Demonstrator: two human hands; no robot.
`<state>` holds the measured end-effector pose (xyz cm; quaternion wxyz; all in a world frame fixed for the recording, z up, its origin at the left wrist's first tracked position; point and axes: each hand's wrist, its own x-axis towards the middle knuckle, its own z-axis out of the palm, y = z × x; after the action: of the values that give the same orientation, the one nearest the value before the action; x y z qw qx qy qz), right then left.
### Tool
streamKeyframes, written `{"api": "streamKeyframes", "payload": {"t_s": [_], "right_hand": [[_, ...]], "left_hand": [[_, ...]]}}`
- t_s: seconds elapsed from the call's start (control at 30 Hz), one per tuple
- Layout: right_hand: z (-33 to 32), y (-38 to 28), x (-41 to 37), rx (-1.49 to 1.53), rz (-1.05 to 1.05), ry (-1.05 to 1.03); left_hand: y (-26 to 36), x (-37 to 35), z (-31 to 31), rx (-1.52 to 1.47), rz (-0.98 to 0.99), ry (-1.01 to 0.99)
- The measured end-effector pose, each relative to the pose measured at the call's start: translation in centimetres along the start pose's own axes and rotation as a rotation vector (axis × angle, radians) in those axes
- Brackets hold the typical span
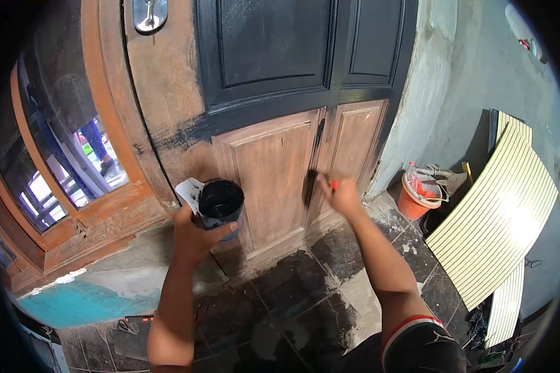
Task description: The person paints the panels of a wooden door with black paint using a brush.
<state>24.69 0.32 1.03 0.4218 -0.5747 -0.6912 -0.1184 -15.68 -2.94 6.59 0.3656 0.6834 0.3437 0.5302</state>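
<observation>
My left hand (196, 233) is closed around a dark paint cup (221, 208) that looks coated inside with black paint. A white scrap (191, 191) smeared with black sticks up at the cup's left rim. My right hand (342, 194) is closed at the middle stile of the wooden door (270, 180); the red handle end of a paintbrush (334, 185) shows at the fingers. Its bristles are hard to tell from the dark paint beside them. Black covers the door's upper part, while the lower panels show bare brown wood. Fresh black streaks mark the stile above my right hand.
An orange bucket (415, 202) holding a bottle and gloves stands by the right wall. Ribbed cream panels (494, 214) lean beside it. A wooden-framed window (74, 143) is at left, and a metal door handle plate (150, 15) is above. Dark tiles (280, 280) cover the floor.
</observation>
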Motion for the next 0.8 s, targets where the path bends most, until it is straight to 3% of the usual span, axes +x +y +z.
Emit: {"api": "streamKeyframes", "payload": {"t_s": [0.2, 0.23, 0.43, 0.6, 0.8], "right_hand": [[-5.3, -5.5, 8.4, 0.059, -0.224, 0.71], [-4.5, -5.1, 8.2, 0.058, -0.198, 0.727], [2.4, -1.1, 0.7, -0.028, -0.068, 0.287], [-3.1, -4.3, 5.9, -0.011, -0.202, 0.668], [-4.0, -4.8, 7.3, 0.088, 0.011, 0.525]], "left_hand": [[-0.8, -0.1, -0.7, -0.012, -0.031, 0.022], [-0.6, -0.2, -0.7, -0.019, -0.04, 0.027], [-0.5, 0.0, -0.6, -0.025, -0.052, 0.055], [-0.3, -0.2, -0.4, 0.02, -0.066, 0.051], [-0.5, -0.5, 0.2, -0.006, -0.099, 0.063]]}}
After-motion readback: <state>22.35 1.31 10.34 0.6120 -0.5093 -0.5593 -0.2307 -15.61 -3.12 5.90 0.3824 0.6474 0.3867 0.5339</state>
